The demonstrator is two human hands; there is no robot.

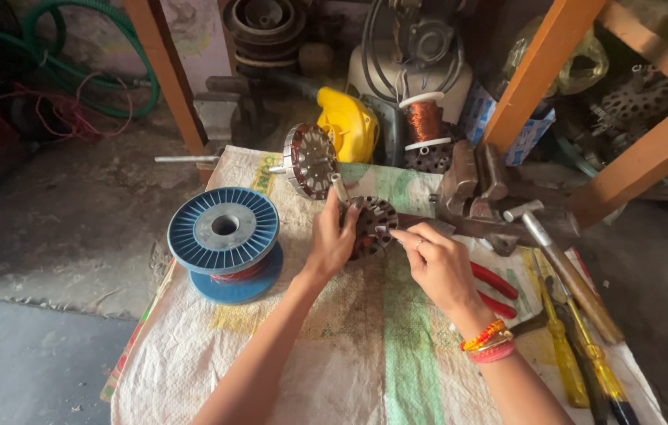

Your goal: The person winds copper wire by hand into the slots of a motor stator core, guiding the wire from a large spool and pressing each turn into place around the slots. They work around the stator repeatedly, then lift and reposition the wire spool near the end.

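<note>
Woven sack mat; left hand fingers grip slotted steel stator disc; right hand fingers pinch its rim.

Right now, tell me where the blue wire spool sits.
The blue wire spool stands on the woven sack, left of the left hand and the slotted metal core.

A blue-and-white printed carton stands behind the sacking, beside the orange wooden post.

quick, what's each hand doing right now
Left hand: closed on the slotted metal core, holding it up.
Right hand: fingertips pinched at the core's edge; anything between them cannot be told.
</note>
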